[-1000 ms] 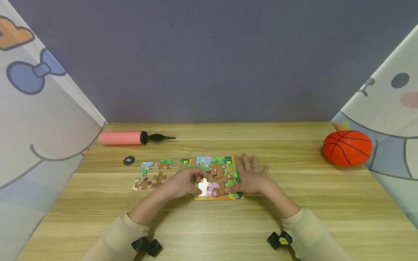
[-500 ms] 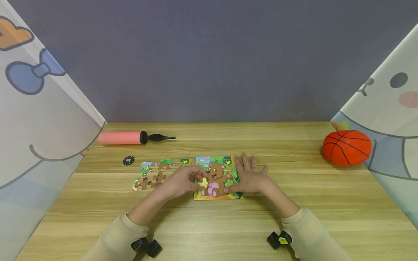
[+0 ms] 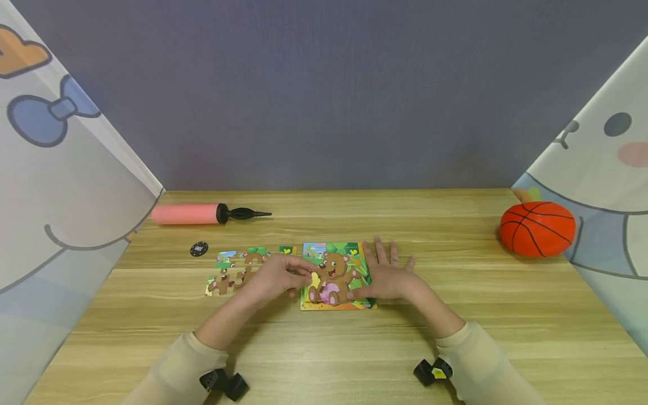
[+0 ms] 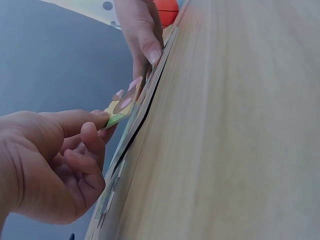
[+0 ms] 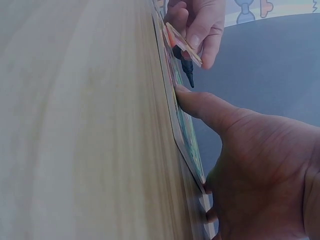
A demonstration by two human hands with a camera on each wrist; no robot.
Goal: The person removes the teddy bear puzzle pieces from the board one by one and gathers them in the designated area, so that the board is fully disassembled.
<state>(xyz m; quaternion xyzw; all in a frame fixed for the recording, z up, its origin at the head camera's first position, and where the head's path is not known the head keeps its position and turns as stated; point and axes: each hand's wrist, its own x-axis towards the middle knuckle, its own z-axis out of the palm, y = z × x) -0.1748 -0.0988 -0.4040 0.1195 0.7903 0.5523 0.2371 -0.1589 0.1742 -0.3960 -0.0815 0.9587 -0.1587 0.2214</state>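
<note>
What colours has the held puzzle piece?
The piece shows brown, pink, yellow and green, best in the left wrist view.

Finishes by look.
Tabletop [image 3: 344, 349] showed smooth wood grain; puzzle board [image 3: 339, 307] and puzzle piece [image 4: 124, 102] looked like printed card; pump [image 3: 185, 214], smooth plastic; sleeve [image 3: 194, 351], matt cloth.

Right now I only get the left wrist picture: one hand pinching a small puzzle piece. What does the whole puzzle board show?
Observer: In the head view, the puzzle board carries a picture of a smiling brown bear.

Visitor: Oh, sweet! I see just a bit of the right hand. Is it bunched up?

Observer: No, the head view shows its fingers spread apart.

Visitor: And am I missing anything over on the left?

Observer: Yes, a small black disc lies near some loose puzzle pieces.
</note>
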